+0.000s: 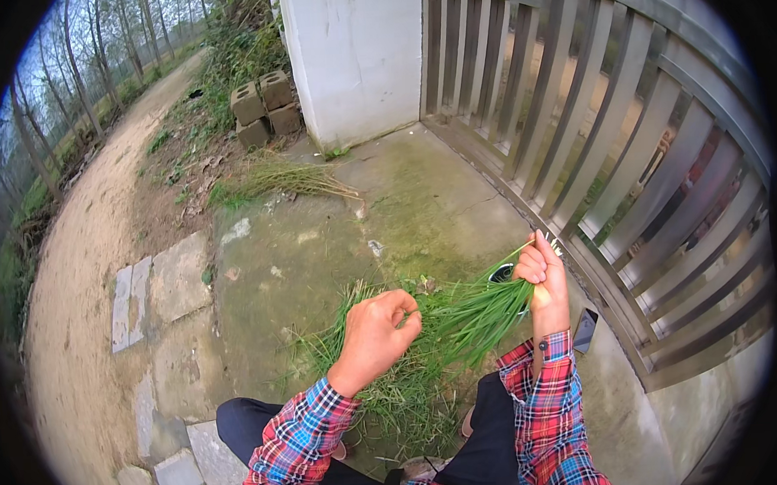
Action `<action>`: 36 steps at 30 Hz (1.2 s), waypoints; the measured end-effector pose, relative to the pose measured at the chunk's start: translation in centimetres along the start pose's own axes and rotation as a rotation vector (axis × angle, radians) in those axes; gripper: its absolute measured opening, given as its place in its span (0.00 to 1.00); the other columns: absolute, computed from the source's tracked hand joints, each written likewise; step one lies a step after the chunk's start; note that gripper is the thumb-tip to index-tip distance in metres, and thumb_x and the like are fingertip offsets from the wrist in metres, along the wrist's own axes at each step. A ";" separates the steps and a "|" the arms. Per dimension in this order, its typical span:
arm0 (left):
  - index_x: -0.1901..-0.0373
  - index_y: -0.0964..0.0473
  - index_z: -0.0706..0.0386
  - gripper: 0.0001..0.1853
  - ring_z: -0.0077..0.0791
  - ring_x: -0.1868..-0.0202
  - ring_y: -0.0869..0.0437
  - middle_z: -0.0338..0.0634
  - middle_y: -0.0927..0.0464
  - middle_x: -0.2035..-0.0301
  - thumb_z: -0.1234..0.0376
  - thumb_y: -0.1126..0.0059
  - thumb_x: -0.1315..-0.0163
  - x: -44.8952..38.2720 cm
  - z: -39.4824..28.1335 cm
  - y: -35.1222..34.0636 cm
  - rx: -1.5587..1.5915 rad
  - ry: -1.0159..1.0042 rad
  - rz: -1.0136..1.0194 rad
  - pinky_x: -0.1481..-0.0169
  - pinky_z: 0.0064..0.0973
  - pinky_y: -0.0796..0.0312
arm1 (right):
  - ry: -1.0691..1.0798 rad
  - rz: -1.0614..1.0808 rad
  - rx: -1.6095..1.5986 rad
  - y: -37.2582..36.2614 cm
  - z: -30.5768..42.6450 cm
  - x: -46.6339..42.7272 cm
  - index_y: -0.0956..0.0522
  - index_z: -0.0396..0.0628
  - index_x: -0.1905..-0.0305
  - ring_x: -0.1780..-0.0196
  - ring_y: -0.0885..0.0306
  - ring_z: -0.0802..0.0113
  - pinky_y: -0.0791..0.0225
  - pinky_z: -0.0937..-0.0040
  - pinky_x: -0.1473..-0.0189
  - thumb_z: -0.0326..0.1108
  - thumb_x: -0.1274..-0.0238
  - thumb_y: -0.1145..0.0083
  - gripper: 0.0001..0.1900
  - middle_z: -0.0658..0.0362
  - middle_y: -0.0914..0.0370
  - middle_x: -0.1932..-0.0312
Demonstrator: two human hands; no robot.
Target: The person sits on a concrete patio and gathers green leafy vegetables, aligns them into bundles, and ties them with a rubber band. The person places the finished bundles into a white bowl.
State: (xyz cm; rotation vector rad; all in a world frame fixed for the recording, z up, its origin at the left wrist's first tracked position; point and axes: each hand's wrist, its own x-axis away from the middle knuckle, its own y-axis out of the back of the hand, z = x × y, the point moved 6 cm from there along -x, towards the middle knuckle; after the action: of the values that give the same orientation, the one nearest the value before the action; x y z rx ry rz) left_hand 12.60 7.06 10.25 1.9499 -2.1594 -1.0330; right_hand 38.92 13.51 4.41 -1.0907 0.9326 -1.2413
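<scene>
My right hand [545, 278] is closed around a bunch of long green leafy stalks [482, 313], probably Chinese chives, whose pale cut ends stick out above the fingers and whose leaves hang to the left. My left hand [382, 330] is held over the pile with its fingers curled and thumb near the index fingertip; whether a thin blade is pinched there is not clear. Below both hands, loose grass and leaves [408, 404] lie heaped on the concrete between my feet. A dark round object [501, 273] is partly hidden behind the bunch.
A metal slatted gate [552, 112] runs along the right, with a phone-like flat object [585, 330] on the ground near its foot. Ahead stand a white pillar [354, 62] and hollow blocks [248, 104]. Dry grass stalks [294, 177] lie before them. A dirt path [83, 256] curves at left.
</scene>
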 end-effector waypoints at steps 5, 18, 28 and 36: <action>0.76 0.26 0.65 0.05 0.21 0.84 0.42 0.37 0.43 0.88 0.73 0.39 0.46 3.0 1.2 2.7 -0.057 0.047 -0.243 0.79 0.24 0.47 | 0.010 0.007 -0.121 0.4 0.9 0.1 0.27 0.42 0.64 0.88 0.52 0.82 0.52 0.81 0.85 0.36 0.28 0.55 0.11 0.70 0.49 0.87; 0.61 0.21 0.62 0.09 0.35 0.80 0.21 0.47 0.20 0.77 0.70 0.40 0.42 4.9 1.4 -4.3 0.023 0.088 -0.251 0.76 0.28 0.32 | 0.036 0.005 -0.148 0.9 1.2 -0.1 0.29 0.41 0.65 0.88 0.52 0.81 0.51 0.81 0.84 0.36 0.29 0.55 0.11 0.69 0.49 0.87; 0.63 0.21 0.66 0.09 0.19 0.85 0.44 0.35 0.47 0.87 0.70 0.36 0.44 3.0 1.1 -4.9 0.135 0.081 -0.290 0.80 0.23 0.47 | 0.040 0.001 -0.133 0.5 0.9 0.2 0.29 0.42 0.65 0.88 0.53 0.81 0.51 0.81 0.84 0.36 0.29 0.55 0.11 0.69 0.49 0.87; 0.73 0.22 0.66 0.05 0.22 0.86 0.43 0.37 0.43 0.89 0.72 0.38 0.44 2.1 0.6 -5.0 0.180 0.013 -0.304 0.81 0.25 0.47 | 0.035 -0.009 -0.132 0.9 0.7 0.0 0.29 0.42 0.65 0.88 0.53 0.81 0.52 0.81 0.85 0.36 0.28 0.56 0.11 0.70 0.49 0.87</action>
State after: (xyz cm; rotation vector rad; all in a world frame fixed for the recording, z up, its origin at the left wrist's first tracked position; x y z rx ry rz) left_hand 16.23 5.54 6.44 2.4176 -2.0563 -0.8808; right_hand 39.82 13.64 3.72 -1.1805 1.0494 -1.2237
